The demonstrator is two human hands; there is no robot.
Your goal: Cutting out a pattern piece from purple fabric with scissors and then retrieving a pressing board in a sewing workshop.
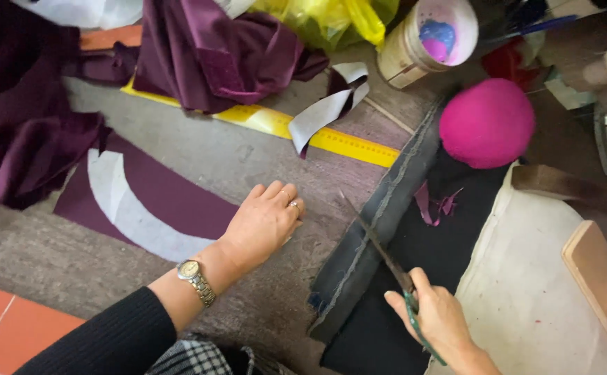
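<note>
Purple fabric piece (171,201) with a white curved strip lies flat on the grey floor (199,149); our left hand (265,222) presses its edge, palm down, fingers loosely curled, gripping nothing. Our right hand (439,319) is closed round the scissors (386,260), blades shut and resting across folded dark cloth (380,229). We judge the tips could snag that cloth if dragged.
</note>
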